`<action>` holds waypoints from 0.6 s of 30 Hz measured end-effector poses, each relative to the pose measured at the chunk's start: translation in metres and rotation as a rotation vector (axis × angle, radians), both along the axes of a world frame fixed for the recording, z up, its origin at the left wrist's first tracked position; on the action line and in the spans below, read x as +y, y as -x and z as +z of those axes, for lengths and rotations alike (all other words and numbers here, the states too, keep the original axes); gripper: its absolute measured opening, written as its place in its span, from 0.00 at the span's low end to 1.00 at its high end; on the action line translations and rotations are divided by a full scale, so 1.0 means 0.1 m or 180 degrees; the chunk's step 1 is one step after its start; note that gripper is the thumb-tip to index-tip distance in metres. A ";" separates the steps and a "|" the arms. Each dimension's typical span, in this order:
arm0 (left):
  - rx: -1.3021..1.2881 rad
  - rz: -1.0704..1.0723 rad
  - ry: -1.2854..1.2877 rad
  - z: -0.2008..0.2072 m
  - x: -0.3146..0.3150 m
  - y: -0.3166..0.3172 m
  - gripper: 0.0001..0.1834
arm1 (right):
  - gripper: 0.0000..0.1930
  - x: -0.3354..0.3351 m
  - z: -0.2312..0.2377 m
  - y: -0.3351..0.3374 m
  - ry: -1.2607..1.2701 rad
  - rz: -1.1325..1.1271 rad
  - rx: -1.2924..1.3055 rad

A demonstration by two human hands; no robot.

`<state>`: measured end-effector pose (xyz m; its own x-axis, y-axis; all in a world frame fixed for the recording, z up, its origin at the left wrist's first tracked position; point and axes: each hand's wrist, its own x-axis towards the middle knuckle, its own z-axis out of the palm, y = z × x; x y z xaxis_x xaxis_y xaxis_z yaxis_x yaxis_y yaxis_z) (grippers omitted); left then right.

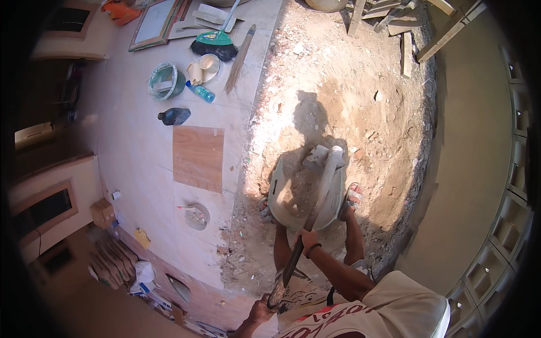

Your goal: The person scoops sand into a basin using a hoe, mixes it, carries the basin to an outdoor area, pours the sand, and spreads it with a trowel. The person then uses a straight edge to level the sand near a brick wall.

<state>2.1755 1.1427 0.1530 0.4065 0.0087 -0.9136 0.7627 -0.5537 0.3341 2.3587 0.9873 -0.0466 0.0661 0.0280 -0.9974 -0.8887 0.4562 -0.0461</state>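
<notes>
A long-handled tool (295,259) slants across the front of my body, its dark shaft turning pale and dusty toward the far end. My right hand (308,241) is wrapped round the middle of the shaft, a dark band on its wrist. Lower down, my left hand (262,310) is closed round the near end. The far end lies over a pale plastic basin (279,208) that stands on the ground between my feet and holds brown, sandy material (300,194). A whitish lump (316,156) shows beside the tool's end; whether it is part of the tool I cannot tell.
Rubble-strewn dirt (389,163) surrounds the basin. To the left, a tiled floor (141,146) carries a plywood square (198,158), a dark bottle (174,116), a bucket (167,80) and a green broom (214,42). Timber (407,53) lies far right, beside a wall (462,135).
</notes>
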 end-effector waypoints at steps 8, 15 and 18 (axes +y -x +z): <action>-0.1205 -0.0884 0.0072 -2.14 -0.15 -2.43 0.35 | 0.06 -0.93 -0.99 -2.52 0.1523 -0.0869 -0.1621; -0.0707 -0.0625 0.0324 -2.37 0.30 -3.33 0.35 | 0.09 -0.39 -1.89 -3.29 0.2070 -0.0059 -0.0990; -0.0387 -0.0457 0.0423 -2.25 0.37 -2.86 0.35 | 0.13 -0.52 -2.70 -2.77 0.2710 0.1143 -0.0602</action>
